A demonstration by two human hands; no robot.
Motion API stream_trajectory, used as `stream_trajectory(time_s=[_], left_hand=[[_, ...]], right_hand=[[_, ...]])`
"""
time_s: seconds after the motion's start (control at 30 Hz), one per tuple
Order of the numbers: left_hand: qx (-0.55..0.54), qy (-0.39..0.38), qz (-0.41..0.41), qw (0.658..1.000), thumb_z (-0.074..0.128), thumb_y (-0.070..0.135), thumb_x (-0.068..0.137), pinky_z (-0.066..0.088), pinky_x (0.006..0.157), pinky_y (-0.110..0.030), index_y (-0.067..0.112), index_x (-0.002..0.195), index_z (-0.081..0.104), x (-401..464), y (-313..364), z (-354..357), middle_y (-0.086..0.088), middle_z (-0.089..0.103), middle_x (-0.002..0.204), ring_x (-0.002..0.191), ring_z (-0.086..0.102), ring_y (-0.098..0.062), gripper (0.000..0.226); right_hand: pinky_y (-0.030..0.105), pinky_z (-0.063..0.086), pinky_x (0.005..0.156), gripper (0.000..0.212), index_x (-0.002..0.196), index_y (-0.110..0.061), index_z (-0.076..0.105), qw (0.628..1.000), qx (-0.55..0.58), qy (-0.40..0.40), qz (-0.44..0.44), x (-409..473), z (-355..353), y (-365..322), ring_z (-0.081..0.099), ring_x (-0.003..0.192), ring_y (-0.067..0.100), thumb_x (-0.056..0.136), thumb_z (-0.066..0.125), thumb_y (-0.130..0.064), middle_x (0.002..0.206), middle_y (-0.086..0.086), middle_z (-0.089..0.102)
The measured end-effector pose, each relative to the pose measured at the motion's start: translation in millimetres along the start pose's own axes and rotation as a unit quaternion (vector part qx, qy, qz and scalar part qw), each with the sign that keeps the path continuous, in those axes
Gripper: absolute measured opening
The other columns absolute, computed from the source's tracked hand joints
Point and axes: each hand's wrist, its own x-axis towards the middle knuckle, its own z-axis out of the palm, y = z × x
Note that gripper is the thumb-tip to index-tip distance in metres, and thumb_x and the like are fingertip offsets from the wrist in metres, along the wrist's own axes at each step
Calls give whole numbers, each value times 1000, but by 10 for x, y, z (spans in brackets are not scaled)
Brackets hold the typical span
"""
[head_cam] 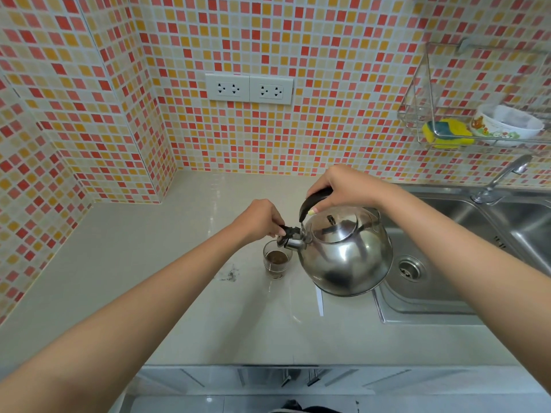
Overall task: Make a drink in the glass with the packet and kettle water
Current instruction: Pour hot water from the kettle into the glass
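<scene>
From the head camera, the right hand [343,186] is wrapped around the black handle of a round shiny steel kettle [346,257], tilting its spout over a small clear glass [275,260] of brown powder on the pale grey counter [179,293]. The left hand [262,219], arm extended, pinches the black spout cap [287,232].

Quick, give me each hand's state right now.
Left hand: closed on the spout cap.
Right hand: closed on the kettle handle, tipped toward the glass.
</scene>
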Motion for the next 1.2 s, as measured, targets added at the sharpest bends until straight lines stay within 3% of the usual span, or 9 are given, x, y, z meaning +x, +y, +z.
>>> stream_trajectory(time_s=[0.1,0.2,0.43,0.6,0.7,0.77,0.87,1.0,1.2], left_hand=[[-12,2,3,1000,72,7,81,41,55,-13,4,104,73,6,25,-9,-16,73,92,70,62,-15,23],[-29,6,9,1000,71,7,82,42,58,-13,3,104,73,20,57,-32,-18,73,94,72,61,-16,23],[-63,27,24,997,72,7,80,48,74,-22,3,107,72,83,161,-104,-16,73,98,79,63,-18,27],[-82,41,30,995,73,8,80,52,81,-25,4,107,72,177,255,-175,-16,73,100,82,65,-19,28],[-88,52,32,994,73,9,80,50,77,-23,4,107,72,290,312,-244,-16,74,100,79,65,-18,28],[-81,62,31,994,73,9,80,48,76,-22,4,108,71,381,340,-297,-16,74,101,78,64,-16,29],[-56,76,26,995,72,10,81,51,83,-25,4,111,70,540,367,-375,-14,72,107,87,66,-19,30],[-34,90,13,995,71,11,82,50,95,-30,4,113,69,778,344,-473,-12,68,118,105,65,-24,32],[-21,111,-24,993,70,8,83,45,104,-36,3,114,68,1126,223,-535,-13,64,126,119,57,-26,32]], right_hand=[[42,52,67,18,93,-20,75,1000,0,14,15,-46,-27,59,65,75,26,79,74,-31,80,4,72],[44,50,66,18,89,-17,73,999,-8,20,24,-90,-68,116,63,77,32,81,71,-32,82,11,70],[35,44,60,4,80,-23,69,998,7,43,35,-196,-167,258,58,65,20,83,70,-26,71,-1,67],[40,53,71,18,99,-19,74,996,16,64,56,-193,-281,377,66,78,23,83,71,-24,86,3,74],[18,45,54,17,98,-23,74,995,10,78,66,-143,-354,480,60,64,3,82,71,-21,78,-6,72],[17,37,50,15,96,-23,74,993,5,90,73,-74,-389,534,56,58,3,82,70,-19,74,-7,70],[28,41,56,14,95,-20,74,992,1,103,78,68,-432,608,60,65,17,82,70,-18,76,0,70],[39,52,70,20,102,-17,73,989,-6,120,86,312,-451,705,65,77,22,82,70,-19,86,3,73],[38,54,78,27,109,-13,71,985,28,137,96,711,-344,900,66,87,24,83,67,-11,98,7,73]])
